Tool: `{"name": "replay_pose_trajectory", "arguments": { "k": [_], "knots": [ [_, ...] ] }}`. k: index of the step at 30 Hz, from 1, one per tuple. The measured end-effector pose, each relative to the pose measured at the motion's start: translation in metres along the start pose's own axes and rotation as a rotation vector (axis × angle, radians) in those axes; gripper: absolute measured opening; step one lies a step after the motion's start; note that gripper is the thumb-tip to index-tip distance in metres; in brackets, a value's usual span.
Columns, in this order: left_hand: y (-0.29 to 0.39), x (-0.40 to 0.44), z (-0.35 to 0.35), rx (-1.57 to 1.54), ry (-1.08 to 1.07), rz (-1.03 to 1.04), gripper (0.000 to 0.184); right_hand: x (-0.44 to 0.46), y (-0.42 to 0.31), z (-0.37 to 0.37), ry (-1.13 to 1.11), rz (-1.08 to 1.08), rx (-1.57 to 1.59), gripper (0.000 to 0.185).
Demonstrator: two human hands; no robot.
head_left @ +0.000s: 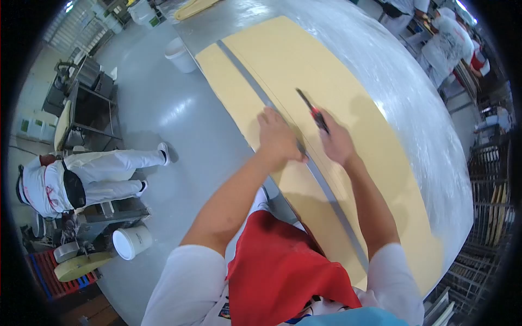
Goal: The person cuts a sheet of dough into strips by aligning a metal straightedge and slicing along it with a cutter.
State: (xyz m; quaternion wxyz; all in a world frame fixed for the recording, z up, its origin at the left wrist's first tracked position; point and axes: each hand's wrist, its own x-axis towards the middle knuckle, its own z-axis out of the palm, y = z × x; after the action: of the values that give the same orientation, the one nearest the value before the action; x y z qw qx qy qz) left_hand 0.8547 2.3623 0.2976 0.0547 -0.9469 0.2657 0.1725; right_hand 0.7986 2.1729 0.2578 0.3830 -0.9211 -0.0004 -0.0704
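Observation:
A wide, flat, pale-yellow sheet that looks like rolled dough (348, 103) covers much of the table before me. Along its length lies a long grey metal straightedge (331, 201). My left hand (278, 136) holds this straightedge down against the sheet, its fingers and thumb resting along the strip. To the right of it, my right hand (338, 142) is wrapped around a red and black utility knife (317, 115). The knife's blade points away from me, toward the far left, over the sheet. A thin line runs beside the straightedge; whether the blade touches the sheet I cannot tell.
Clear plastic film (413, 108) covers the table's right side. A white bucket (179, 54) stands by the table's left edge, another bucket (132, 242) farther left. One person in white (103, 176) stands at left; several people work at upper right. Racks (492, 206) line the right.

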Motion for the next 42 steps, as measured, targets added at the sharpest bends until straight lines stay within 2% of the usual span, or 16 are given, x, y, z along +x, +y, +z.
{"name": "replay_pose_trajectory", "arguments": {
  "k": [3,5,7,8,10,14,17,20,27,29,35,42],
  "knots": [
    [-0.007,-0.005,-0.012,-0.038,0.0,0.059,0.131,0.137,-0.054,0.05,-0.172,0.041,-0.159,0.057],
    [-0.013,-0.001,0.006,-0.088,0.04,0.071,0.129,0.207,-0.07,0.095,-0.182,-0.031,-0.21,0.059],
    [-0.019,0.0,0.007,-0.14,0.087,0.075,0.127,0.271,-0.087,0.123,-0.213,0.023,-0.257,0.06],
    [-0.022,0.0,0.002,-0.117,0.041,0.097,0.126,0.302,-0.089,0.134,-0.225,0.017,-0.26,0.06],
    [-0.029,0.0,0.0,-0.085,-0.002,0.115,0.123,0.345,-0.089,0.158,-0.113,-0.095,-0.307,0.063],
    [-0.032,0.003,-0.002,-0.056,-0.059,0.147,0.126,0.37,-0.107,0.16,-0.257,0.055,-0.233,0.061],
    [-0.036,0.004,0.004,-0.036,-0.005,0.158,0.126,0.376,-0.109,0.166,-0.218,-0.036,-0.288,0.062],
    [-0.039,0.006,0.003,-0.015,-0.008,0.168,0.124,0.383,-0.115,0.164,-0.276,-0.045,-0.312,0.062],
    [-0.037,0.01,0.017,-0.056,0.024,0.17,0.122,0.413,-0.143,0.161,-0.382,0.037,-0.259,0.054],
    [-0.039,0.009,0.015,-0.082,0.034,0.189,0.121,0.427,-0.154,0.16,-0.499,0.129,-0.302,0.032],
    [-0.037,0.007,0.015,-0.053,0.056,0.143,0.119,0.406,-0.168,0.145,-0.527,0.15,-0.421,0.012],
    [-0.031,0.005,0.013,-0.104,0.065,0.15,0.126,0.331,-0.146,0.103,-0.568,0.172,-0.358,0.022]
  ]
}}
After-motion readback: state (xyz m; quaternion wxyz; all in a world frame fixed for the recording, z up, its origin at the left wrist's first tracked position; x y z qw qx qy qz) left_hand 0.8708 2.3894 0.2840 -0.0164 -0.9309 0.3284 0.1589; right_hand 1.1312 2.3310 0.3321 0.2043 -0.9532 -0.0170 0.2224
